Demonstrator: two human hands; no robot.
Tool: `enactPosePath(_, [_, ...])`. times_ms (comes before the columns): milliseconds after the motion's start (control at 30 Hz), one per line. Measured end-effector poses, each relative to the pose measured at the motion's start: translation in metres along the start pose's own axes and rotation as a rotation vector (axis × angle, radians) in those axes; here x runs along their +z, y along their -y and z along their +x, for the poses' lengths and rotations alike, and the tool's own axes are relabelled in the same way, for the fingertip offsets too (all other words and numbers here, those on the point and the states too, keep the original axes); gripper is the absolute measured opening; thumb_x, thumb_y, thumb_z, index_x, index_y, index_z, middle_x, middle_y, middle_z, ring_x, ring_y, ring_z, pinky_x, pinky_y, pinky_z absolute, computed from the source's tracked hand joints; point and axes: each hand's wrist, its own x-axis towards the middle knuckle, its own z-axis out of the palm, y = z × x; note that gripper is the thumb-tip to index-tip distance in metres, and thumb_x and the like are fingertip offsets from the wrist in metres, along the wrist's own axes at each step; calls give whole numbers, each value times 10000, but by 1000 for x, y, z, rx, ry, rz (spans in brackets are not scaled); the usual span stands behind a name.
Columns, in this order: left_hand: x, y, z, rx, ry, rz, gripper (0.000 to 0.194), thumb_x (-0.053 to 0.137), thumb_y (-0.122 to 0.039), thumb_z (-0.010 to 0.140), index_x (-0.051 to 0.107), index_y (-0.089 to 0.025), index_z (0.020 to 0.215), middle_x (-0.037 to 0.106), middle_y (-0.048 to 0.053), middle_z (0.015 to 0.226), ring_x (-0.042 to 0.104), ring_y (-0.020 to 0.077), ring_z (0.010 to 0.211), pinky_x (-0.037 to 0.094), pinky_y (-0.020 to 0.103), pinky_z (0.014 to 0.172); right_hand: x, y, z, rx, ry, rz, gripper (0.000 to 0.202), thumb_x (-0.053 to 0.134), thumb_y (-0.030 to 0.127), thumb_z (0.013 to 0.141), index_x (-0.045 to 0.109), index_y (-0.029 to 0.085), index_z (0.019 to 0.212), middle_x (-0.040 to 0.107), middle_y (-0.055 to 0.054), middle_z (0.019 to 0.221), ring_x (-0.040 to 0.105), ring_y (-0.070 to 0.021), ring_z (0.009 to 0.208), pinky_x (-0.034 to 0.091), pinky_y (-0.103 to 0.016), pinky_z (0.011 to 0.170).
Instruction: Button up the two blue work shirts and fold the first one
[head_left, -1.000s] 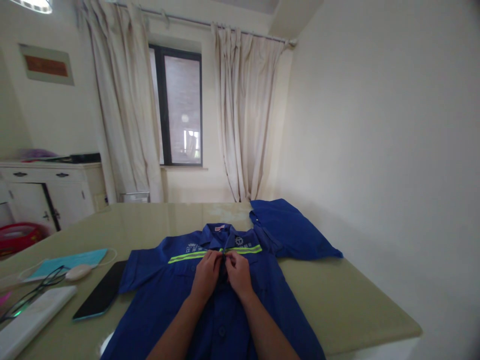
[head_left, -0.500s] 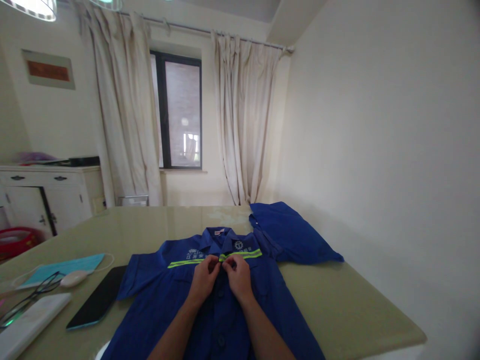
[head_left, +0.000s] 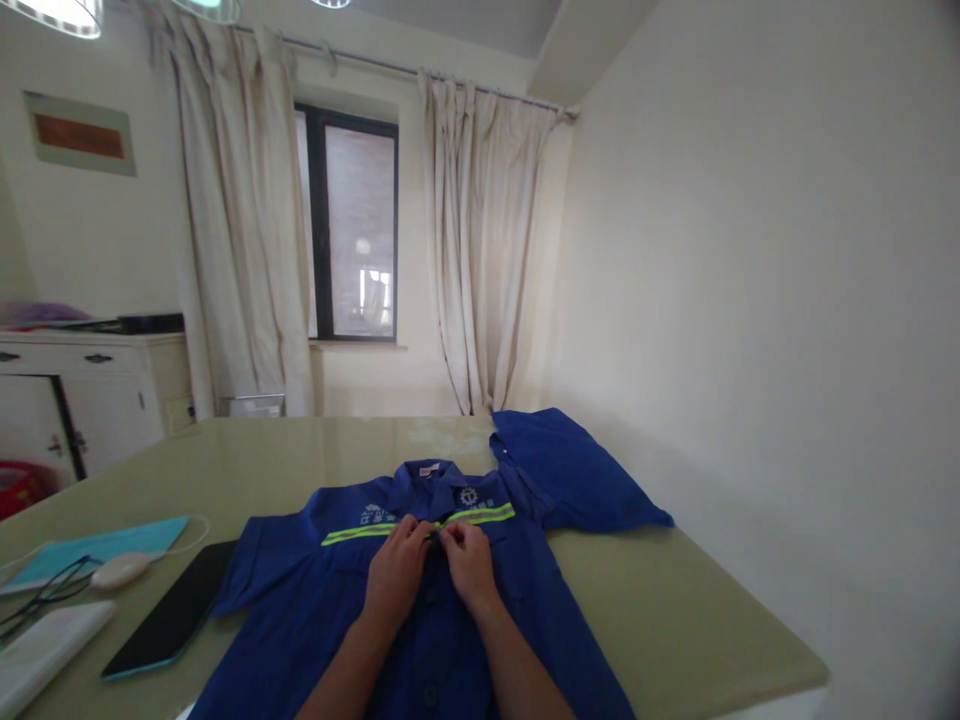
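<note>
Here, olive table [head_left: 675,600] before curtained window [head_left: 349,230], white walls.

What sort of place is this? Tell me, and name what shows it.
Probably a room in a home: a curtained window, a white sideboard and a table where both hands, left hand and right hand, pinch the front of a blue work shirt.

Shirt [head_left: 315,610] placket beneath left hand [head_left: 395,575] and right hand [head_left: 469,565] concealed; button state not determinable. Shirt hem cut by bottom edge. Chest lettering above stripe [head_left: 360,531] too small to be read.
</note>
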Motion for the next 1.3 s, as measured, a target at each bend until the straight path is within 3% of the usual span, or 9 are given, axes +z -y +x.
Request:
enactPosePath(133, [8, 7, 2, -44, -3, 80, 331, 338, -238, 1038, 655, -225, 944, 645, 32, 964, 632, 194, 957, 476, 310, 881, -1, 7, -5, -59, -38, -63, 186, 546, 208, 849, 731, 210, 857, 741, -50, 881, 686, -226, 858, 501, -303, 800])
enactPosePath(267, [19, 16, 0, -39, -36, 199, 366, 399, -119, 975, 633, -208, 1241, 661, 83, 1209, 600, 222, 1141, 456, 357, 975, 2, 13, -12, -151, 12, -298, 436, 542, 143, 821, 691, 228, 1222, 660, -83, 1304, 578, -251, 1247, 425, -365, 1073])
enactPosePath(400, [27, 22, 1, -83, -23, 291, 387, 435, -171, 968, 640, -179, 1296, 619, 126, 1377, 569, 269, 1264, 434, 428, 1063, 6, 15, -18, -153, 153, -511, 462, 536, 260, 907, 616, 269, 1363, 516, -69, 1514, 449, -290, 1401, 333, -471, 1161])
enactPosePath(700, [24, 21, 5, -39, -26, 358, 428, 349, -200, 997, 657, -167, 1293, 620, 135, 1409, 603, 263, 1258, 479, 420, 1050, 3, 20, -22, -179, 206, -569, 402, 457, 274, 971, 623, 268, 1337, 591, -60, 1447, 517, -248, 1348, 346, -440, 1150])
enactPosePath(867, [28, 24, 3, 113, 128, 322, 494, 335, -178, 981, 564, -203, 1418, 533, 96, 1518, 509, 260, 1385, 443, 468, 1115, 0, 29, -11, -136, 162, -645, 293, 448, 220, 960, 710, 237, 1090, 739, -105, 1140, 661, -278, 1116, 481, -411, 958])
enactPosePath(967, [25, 21, -2, 91, 137, 290, 479, 333, -233, 999, 563, -203, 1419, 540, 97, 1513, 506, 261, 1388, 424, 476, 1136, -7, 37, 14, -84, 132, -650, 302, 430, 267, 989, 715, 218, 905, 749, -148, 934, 707, -292, 927, 506, -383, 803])
enactPosePath(1100, [14, 10, -18, 113, 152, 240, 467, 337, -241, 1005, 566, -208, 1411, 585, 101, 1462, 525, 250, 1362, 417, 451, 1142, -23, 38, 62, -60, 58, -587, 272, 441, 322, 1007, 684, 219, 1076, 733, -125, 1061, 685, -254, 996, 488, -342, 840])
enactPosePath(1200, [9, 4, -34, 127, 158, 221, 463, 335, -221, 1005, 568, -219, 1406, 594, 98, 1441, 534, 243, 1347, 408, 439, 1147, -32, 25, 92, -43, 47, -549, 358, 635, 296, 902, 628, 195, 1246, 661, -129, 1284, 599, -251, 1191, 447, -340, 962])
enactPosePath(1300, [8, 1, -45, 148, 172, 213, 463, 349, -212, 1000, 563, -230, 1410, 588, 81, 1454, 509, 250, 1372, 396, 440, 1157, -38, 9, 113, 22, 114, -503, 440, 825, 273, 708, 709, 147, 1112, 736, -117, 1085, 668, -273, 1012, 493, -351, 860])
